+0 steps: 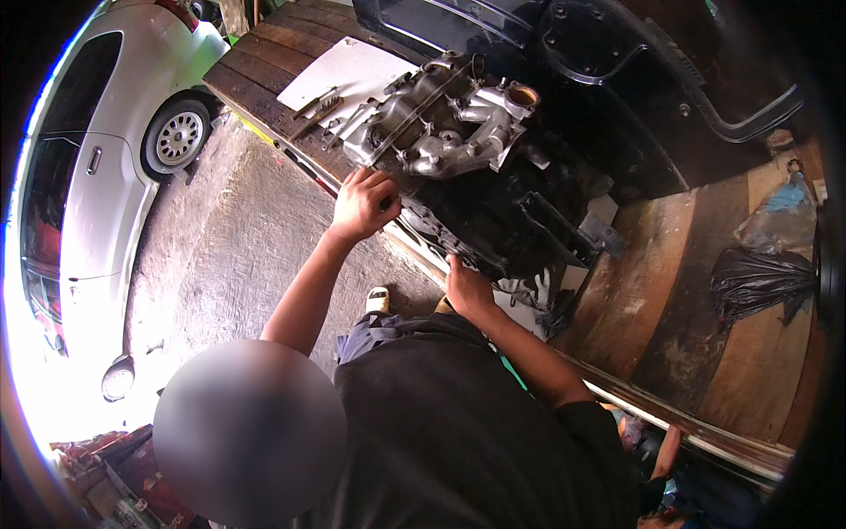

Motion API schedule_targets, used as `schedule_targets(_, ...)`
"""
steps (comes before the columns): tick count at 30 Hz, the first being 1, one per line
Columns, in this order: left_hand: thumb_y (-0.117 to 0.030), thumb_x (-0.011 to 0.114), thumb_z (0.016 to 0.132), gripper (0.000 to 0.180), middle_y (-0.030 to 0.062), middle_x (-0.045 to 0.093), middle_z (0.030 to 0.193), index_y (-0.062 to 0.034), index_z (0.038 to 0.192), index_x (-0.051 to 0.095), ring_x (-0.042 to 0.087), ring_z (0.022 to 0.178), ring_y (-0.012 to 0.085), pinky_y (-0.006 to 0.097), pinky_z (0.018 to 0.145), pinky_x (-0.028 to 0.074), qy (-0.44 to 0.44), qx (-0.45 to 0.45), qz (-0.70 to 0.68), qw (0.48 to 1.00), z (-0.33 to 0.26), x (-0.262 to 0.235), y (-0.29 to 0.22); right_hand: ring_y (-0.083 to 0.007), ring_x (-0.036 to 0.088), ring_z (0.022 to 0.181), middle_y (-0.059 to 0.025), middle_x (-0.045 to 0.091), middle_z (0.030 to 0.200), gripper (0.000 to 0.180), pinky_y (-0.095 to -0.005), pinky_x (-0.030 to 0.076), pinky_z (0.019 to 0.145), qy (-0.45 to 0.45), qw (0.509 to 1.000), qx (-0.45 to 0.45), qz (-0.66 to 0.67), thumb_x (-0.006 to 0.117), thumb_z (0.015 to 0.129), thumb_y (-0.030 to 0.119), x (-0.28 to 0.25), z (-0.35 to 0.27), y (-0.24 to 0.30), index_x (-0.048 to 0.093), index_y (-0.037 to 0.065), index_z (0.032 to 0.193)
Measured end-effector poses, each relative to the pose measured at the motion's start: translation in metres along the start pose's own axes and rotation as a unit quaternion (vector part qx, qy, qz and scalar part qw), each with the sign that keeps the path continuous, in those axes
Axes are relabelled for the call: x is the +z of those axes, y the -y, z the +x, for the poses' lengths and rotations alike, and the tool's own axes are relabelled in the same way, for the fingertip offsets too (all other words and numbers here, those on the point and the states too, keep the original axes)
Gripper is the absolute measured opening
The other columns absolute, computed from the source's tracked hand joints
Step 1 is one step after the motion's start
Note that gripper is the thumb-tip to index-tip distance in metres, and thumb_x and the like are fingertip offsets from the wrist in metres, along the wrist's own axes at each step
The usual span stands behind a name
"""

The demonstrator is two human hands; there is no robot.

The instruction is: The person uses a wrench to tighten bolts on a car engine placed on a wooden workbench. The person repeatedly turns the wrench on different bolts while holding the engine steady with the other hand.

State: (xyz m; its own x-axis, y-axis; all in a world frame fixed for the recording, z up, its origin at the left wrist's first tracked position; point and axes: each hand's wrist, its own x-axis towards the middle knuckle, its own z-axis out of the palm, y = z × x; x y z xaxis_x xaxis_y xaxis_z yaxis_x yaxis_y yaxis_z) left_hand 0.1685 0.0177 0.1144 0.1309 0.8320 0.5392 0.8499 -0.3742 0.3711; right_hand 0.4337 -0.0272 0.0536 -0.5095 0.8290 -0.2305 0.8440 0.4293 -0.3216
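Two bare hands beside a metal engine (441,128) on a wooden bed (648,309): left hand (364,205) with fingers curled, right hand (469,289) partly folded; grip of either impossible to tell. Engine's underside lost in shadow; upper left arm hidden by a blurred disc (251,432). Far right, clear bag (775,229), bluish inside; black bag (762,280), contents concealed.

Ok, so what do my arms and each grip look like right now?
Your left grip and right grip show no gloves, and both forearms are bare. The right sleeve is short and black; the left sleeve isn't visible.
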Motion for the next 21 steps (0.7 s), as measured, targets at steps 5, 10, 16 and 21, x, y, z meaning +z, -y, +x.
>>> schedule_targets(5, -0.016, 0.067, 0.068, 0.01, 0.0001, 0.061, 0.085, -0.0117, 0.074, 0.06, 0.057, 0.08, 0.0213, 0.035, 0.073, 0.046, 0.004, 0.007, -0.013, 1.0, 0.003, -0.004, -0.003, -0.0392, 0.063, 0.074, -0.0217, 0.064, 0.083, 0.023, -0.0474, 0.05, 0.064, -0.142, 0.978, 0.01, 0.156, 0.047, 0.095, 0.021, 0.067, -0.008, -0.028, 0.052, 0.002, 0.106)
schedule_targets(10, -0.016, 0.067, 0.068, 0.011, 0.0008, 0.061, 0.084, -0.0109, 0.074, 0.06, 0.056, 0.08, 0.022, 0.036, 0.075, 0.047, -0.002, 0.015, -0.024, 1.0, 0.002, -0.003, 0.0, -0.0386, 0.061, 0.091, -0.0223, 0.064, 0.094, 0.031, -0.0443, 0.046, 0.078, -0.086, 0.909, 0.219, 0.345, 0.046, 0.096, 0.029, 0.07, -0.001, -0.015, 0.056, 0.0, 0.101)
schedule_targets(16, -0.015, 0.067, 0.069, 0.011, 0.0016, 0.061, 0.086, -0.01, 0.076, 0.06, 0.056, 0.08, 0.023, 0.036, 0.076, 0.047, 0.007, 0.015, -0.037, 0.999, 0.001, -0.004, 0.002, -0.036, 0.062, 0.085, -0.0201, 0.065, 0.089, 0.036, -0.0421, 0.047, 0.074, -0.126, 0.899, 0.241, 0.344, 0.047, 0.096, 0.034, 0.083, 0.005, -0.007, 0.057, 0.0, 0.097)
schedule_targets(21, -0.014, 0.068, 0.071, 0.01, 0.0008, 0.062, 0.088, -0.0105, 0.076, 0.06, 0.055, 0.079, 0.0236, 0.035, 0.076, 0.047, -0.009, 0.003, -0.045, 0.999, -0.002, -0.004, 0.001, -0.0386, 0.061, 0.083, -0.0202, 0.064, 0.087, 0.033, -0.0444, 0.047, 0.072, -0.159, 0.928, 0.203, 0.268, 0.048, 0.096, 0.033, 0.092, 0.01, -0.015, 0.055, 0.001, 0.093)
